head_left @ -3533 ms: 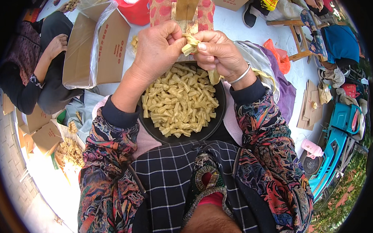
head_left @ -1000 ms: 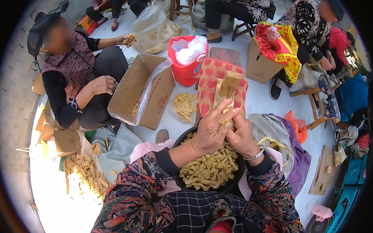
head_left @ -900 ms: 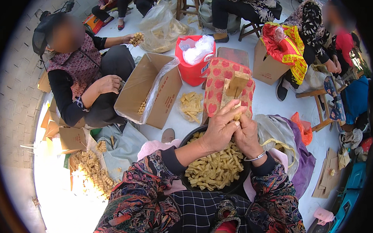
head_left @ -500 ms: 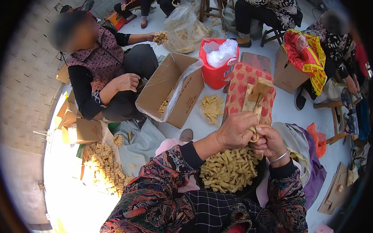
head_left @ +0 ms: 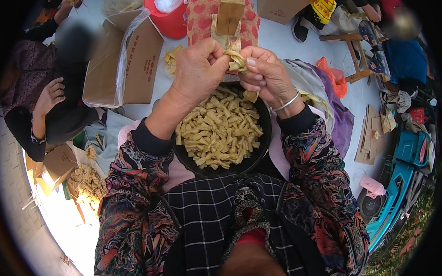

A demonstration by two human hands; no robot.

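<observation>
Both my hands work on one soft, yellowish tofu-skin strip [head_left: 237, 62], looped like a knot between my fingertips. My left hand [head_left: 195, 74] pinches its left side with curled fingers. On the other side my right hand [head_left: 267, 74], with a silvery bangle at the wrist, grips it between thumb and fingers, and a short end hangs below. Beneath them, in my lap, a black round basin [head_left: 265, 129] holds a heap of small knotted tofu-skin pieces [head_left: 219, 129]. Just beyond my hands stands a wooden block stand [head_left: 230, 15] on a red-patterned cushion [head_left: 197, 13].
An open cardboard box [head_left: 143, 67] lined with plastic stands ahead left, beside a seated person [head_left: 47, 98]. More yellowish strips [head_left: 172, 59] lie near the cushion. A purple cloth [head_left: 344, 116], an orange bag [head_left: 332, 75] and a wooden stool [head_left: 357, 70] are at right.
The view has tilted down and shifted, showing more of the basin and my lap. My hands still hold the strip, which now looks more bunched into a knot.
</observation>
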